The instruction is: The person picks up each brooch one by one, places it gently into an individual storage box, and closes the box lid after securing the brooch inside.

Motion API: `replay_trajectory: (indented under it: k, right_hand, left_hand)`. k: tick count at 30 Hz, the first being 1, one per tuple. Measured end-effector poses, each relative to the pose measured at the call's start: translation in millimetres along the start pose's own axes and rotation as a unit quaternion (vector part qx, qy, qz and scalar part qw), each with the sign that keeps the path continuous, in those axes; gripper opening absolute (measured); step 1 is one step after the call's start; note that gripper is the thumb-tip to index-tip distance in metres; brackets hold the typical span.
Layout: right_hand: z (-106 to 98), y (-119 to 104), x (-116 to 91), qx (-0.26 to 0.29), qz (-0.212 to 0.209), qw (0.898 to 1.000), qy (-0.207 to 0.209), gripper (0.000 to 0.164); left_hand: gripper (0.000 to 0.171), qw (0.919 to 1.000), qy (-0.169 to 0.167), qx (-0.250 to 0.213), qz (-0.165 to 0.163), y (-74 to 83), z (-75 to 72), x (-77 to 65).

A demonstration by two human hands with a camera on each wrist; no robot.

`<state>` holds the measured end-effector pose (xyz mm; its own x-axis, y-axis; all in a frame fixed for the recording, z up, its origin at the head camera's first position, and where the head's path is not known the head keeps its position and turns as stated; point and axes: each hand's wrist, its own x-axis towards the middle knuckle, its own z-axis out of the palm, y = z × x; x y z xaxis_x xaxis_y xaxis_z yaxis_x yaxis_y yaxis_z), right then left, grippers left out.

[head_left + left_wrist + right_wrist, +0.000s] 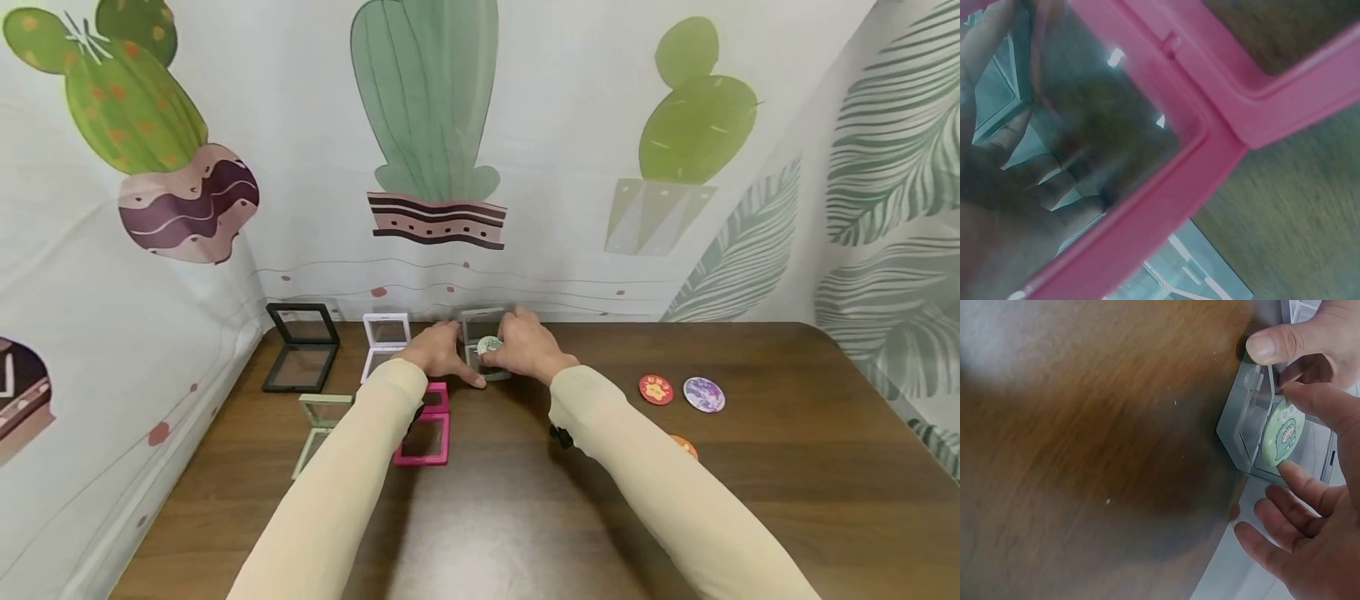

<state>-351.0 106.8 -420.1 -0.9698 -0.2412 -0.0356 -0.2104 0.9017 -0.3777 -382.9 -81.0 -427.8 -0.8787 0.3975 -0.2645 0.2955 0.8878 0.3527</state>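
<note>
A grey folding display frame (498, 376) with clear film stands open at the back middle of the table. My right hand (528, 346) pinches a round pale-green badge (1283, 434) with a cartoon figure between thumb and index finger, tilted just inside the frame's lower half. At the frame's left side, my left hand (441, 350) holds its edge, the thumb at the near corner. Just in front of the left wrist lies an open pink frame (423, 460), which covers much of the left wrist view.
A black frame (300, 388), a white frame (387, 317) and a light-green frame (326, 399) stand open on the left. On the right lie a red badge (656, 389), a purple-white badge (704, 395) and an orange badge (686, 446) partly behind the right sleeve. A printed cloth hangs behind the table.
</note>
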Motion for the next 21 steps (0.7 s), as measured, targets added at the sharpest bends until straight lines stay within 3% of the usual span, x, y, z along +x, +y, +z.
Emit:
replay_trajectory:
  k: [10,21]
  right_hand:
    - [7,1,1,0.000,0.003,1.000,-0.003,0.048]
    - [12,-4,5,-0.016,0.003,1.000,-0.004,0.049]
  left_hand:
    - [0.095,1.0000,0.000,-0.002,-0.004,3.2,1.8,0.5]
    - [0.095,1.0000,0.001,0.004,-0.003,-0.5,0.0,1.2]
